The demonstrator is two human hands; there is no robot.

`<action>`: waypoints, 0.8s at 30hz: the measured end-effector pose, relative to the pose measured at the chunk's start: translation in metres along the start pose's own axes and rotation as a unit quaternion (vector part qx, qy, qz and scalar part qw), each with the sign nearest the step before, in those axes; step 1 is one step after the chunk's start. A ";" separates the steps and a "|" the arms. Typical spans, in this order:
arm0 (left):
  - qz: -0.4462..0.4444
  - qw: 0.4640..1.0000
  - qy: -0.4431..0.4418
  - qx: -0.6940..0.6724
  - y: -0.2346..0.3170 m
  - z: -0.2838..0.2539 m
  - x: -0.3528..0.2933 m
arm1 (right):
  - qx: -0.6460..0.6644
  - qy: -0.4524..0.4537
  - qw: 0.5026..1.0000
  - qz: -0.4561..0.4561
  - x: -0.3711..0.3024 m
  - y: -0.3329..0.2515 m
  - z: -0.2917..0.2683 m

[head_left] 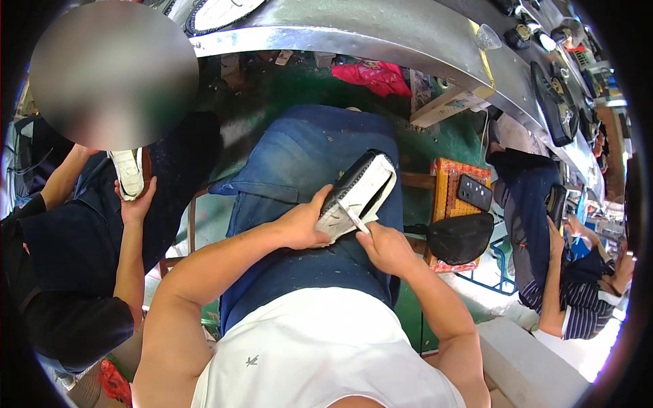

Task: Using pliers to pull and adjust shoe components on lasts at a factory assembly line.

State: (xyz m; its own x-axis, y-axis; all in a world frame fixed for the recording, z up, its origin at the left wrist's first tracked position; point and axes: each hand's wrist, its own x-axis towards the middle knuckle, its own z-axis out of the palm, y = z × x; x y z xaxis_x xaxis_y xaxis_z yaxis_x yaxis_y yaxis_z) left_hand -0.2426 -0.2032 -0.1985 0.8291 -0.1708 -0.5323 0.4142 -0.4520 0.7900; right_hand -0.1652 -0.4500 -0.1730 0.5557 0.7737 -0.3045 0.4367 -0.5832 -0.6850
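Crowded workshop, green floor [286, 88], long metal worktop [381, 34] curving overhead.
Over the denim lap [299, 163]: left hand [303, 224] clamped round a black-and-white shoe [357, 194], right hand [384, 246] pinching a thin tool [354, 219] against its sole. Seated people either side crowding in; left neighbour's hand on a white sole [128, 173]. Tool tip too small to read.

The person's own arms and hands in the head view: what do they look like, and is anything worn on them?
Both forearms come in from the lower edge and are bare: no sleeves reach them, and no gloves, watch or rings can be seen. The left hand and right hand are uncovered. The white top appears sleeveless, leaving the upper arms bare too, and bears one small dark mark on its front.
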 end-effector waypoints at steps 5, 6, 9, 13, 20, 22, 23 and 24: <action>0.094 0.986 0.133 0.030 0.042 -0.050 -0.031 | 0.224 0.077 0.965 0.114 -0.021 0.021 -0.015; 0.143 0.973 0.179 -0.011 0.054 -0.065 -0.035 | 0.274 0.101 0.949 0.119 -0.026 0.026 -0.018; 0.267 0.914 0.206 -0.227 0.094 -0.082 -0.017 | 0.312 0.096 0.934 0.147 -0.033 0.036 -0.024; 0.089 0.936 0.209 -0.269 0.110 -0.072 0.051 | 0.454 0.089 0.871 0.163 -0.036 0.036 -0.017; 0.088 0.987 0.128 0.048 0.003 -0.018 0.063 | 0.260 0.013 0.953 0.152 -0.045 0.030 -0.022; 0.043 0.989 0.121 0.069 0.024 -0.017 0.051 | 0.207 0.000 0.971 0.122 -0.033 0.022 -0.030; 0.088 0.969 0.199 0.117 0.023 -0.009 0.052 | 0.193 -0.016 0.974 0.118 -0.027 0.020 -0.034; 0.088 0.969 0.199 0.116 0.023 -0.008 0.054 | 0.193 -0.016 0.974 0.119 -0.024 0.020 -0.035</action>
State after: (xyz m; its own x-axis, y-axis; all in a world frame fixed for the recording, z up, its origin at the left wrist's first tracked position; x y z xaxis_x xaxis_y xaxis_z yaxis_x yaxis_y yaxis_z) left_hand -0.1851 -0.2164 -0.2066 0.9776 0.0664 -0.1999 0.1954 -0.6396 0.7435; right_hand -0.1445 -0.4889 -0.1565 0.5837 0.6392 -0.5007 -0.0036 -0.6146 -0.7888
